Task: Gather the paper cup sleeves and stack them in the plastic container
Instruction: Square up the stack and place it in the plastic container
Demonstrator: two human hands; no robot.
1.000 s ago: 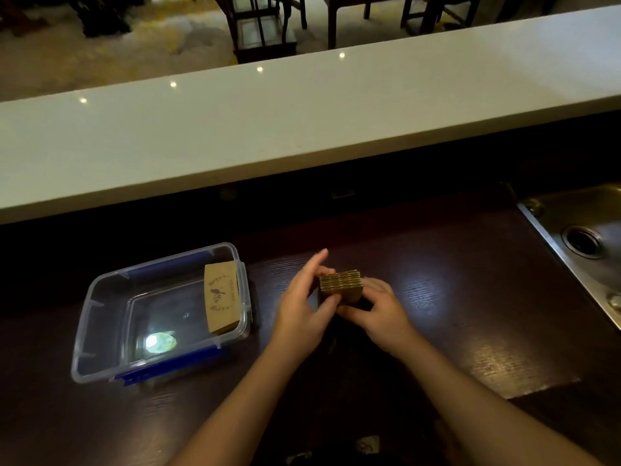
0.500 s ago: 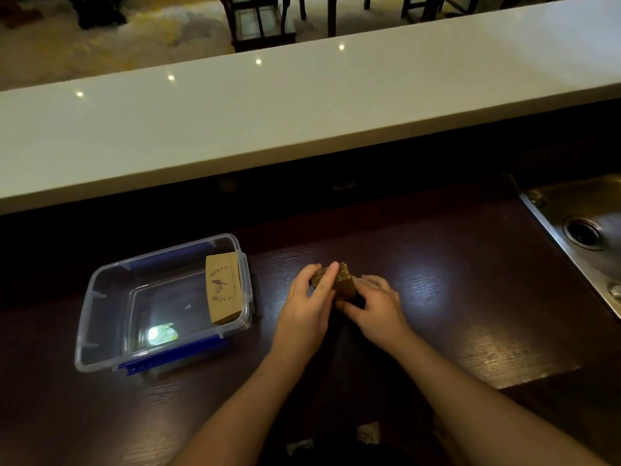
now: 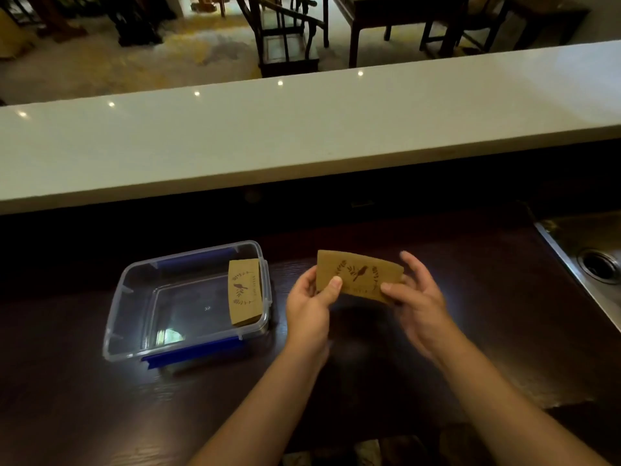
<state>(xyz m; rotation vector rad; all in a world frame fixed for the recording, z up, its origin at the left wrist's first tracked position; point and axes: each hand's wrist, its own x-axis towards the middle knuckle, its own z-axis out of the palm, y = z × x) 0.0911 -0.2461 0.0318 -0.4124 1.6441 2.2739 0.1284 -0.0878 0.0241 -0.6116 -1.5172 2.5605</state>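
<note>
A stack of brown paper cup sleeves with a printed bird emblem is held flat-face up above the dark counter. My left hand pinches its left edge with thumb on top. My right hand holds its right edge, fingers partly spread behind it. To the left stands a clear plastic container with blue clips. Inside it, more brown sleeves lean against the right wall.
A dark wooden counter carries everything. A raised white bar top runs across behind it. A steel sink with a drain lies at the right edge. Chairs and tables stand on the floor beyond.
The stack was edge-up on the counter between both hands; now it is lifted and turned so its printed face shows. The view has tilted slightly.
</note>
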